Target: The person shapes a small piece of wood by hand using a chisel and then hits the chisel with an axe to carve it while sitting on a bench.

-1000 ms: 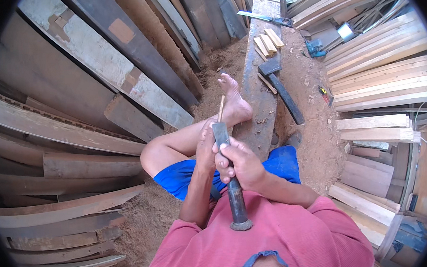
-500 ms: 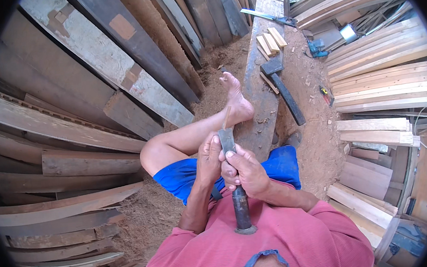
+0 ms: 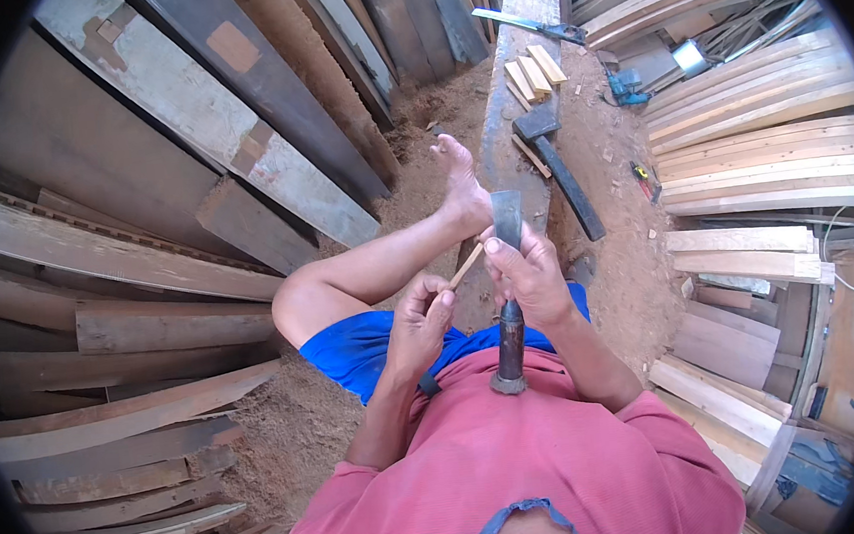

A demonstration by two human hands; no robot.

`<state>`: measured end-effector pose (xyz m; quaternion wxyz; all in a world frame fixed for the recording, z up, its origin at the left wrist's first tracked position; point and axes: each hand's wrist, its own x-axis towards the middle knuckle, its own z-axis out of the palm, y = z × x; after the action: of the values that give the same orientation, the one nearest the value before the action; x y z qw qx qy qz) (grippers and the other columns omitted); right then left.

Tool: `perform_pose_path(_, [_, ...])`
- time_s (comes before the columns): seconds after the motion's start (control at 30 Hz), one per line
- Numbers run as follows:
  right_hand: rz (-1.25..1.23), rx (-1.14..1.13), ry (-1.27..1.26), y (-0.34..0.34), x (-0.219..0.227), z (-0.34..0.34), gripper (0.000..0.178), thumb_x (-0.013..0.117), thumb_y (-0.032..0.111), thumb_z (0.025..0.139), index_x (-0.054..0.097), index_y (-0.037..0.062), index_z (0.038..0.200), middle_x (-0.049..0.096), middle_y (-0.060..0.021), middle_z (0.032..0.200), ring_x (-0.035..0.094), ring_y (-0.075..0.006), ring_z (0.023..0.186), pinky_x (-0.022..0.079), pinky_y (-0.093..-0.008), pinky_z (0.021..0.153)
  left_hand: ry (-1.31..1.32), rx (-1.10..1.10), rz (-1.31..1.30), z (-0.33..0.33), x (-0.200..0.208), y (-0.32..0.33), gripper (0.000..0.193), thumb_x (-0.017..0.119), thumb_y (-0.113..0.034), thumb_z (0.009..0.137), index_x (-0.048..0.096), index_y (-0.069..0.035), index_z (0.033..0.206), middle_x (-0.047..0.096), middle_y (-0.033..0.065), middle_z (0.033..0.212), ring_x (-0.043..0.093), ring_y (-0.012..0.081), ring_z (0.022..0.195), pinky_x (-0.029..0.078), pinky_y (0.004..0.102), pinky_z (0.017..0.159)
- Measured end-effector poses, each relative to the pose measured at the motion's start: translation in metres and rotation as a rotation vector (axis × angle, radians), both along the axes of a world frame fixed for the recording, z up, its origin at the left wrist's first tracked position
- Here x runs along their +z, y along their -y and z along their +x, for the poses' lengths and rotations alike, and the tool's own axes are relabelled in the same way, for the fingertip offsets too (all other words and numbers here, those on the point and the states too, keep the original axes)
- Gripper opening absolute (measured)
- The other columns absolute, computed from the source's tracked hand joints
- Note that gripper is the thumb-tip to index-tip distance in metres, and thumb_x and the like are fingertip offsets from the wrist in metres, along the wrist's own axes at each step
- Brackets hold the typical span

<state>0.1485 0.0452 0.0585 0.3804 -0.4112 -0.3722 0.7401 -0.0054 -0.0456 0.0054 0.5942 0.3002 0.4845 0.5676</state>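
Observation:
In my right hand (image 3: pixel 539 283) is a chisel (image 3: pixel 507 216) with a wide flat metal blade pointing away from me. Its dark handle (image 3: pixel 509 353) runs back toward my chest, and my fingers wrap round the lower blade. My left hand (image 3: pixel 419 323), a little nearer and to the left, pinches a thin wooden stick (image 3: pixel 467 267). The stick slants up to the right, its far end close to the right thumb; whether it touches the thumb or the chisel I cannot tell. Both hands are above my lap.
Ahead, a narrow bench plank (image 3: pixel 503 125) bears a dark mallet (image 3: pixel 565 171), several small wood blocks (image 3: pixel 535 76) and a handsaw (image 3: pixel 528 25). A blue power tool (image 3: pixel 624 89) and a yellow-and-red tool (image 3: pixel 645 182) lie to the right. Boards (image 3: pixel 151 324) line both sides; sawdust covers the ground.
The chisel and my right hand have moved forward and right, away from my chest. My left hand has parted from them, and the stick in it now slants in plain view.

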Motion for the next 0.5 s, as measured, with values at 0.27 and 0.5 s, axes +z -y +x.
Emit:
perform_pose_path(0.27, [0.314, 0.03, 0.222, -0.015, -0.013, 0.003, 0.014, 0.06, 0.019, 0.095, 0.056, 0.0053, 0.097, 0.049, 0.0033, 0.065, 0.042, -0.0029, 0.047, 0.041, -0.0214, 0.042, -0.064, -0.01, 0.034, 0.007, -0.01, -0.01, 0.009, 0.056, -0.018, 0.099, 0.053, -0.01, 0.096, 0.045, -0.0066, 0.072, 0.038, 0.0017, 0.06, 0.031, 0.0192, 0.052])
perform_pose_path(0.5, [0.367, 0.093, 0.257, -0.019, -0.017, 0.005, 0.014, 0.054, 0.019, 0.098, 0.055, 0.0051, 0.102, 0.049, 0.0034, 0.07, 0.045, -0.0026, 0.053, 0.041, -0.0205, 0.045, 0.318, -0.297, -0.155, 0.002, -0.005, -0.008, 0.031, 0.043, -0.037, 0.103, 0.054, -0.008, 0.099, 0.042, -0.0033, 0.064, 0.034, 0.0054, 0.052, 0.028, 0.0204, 0.048])
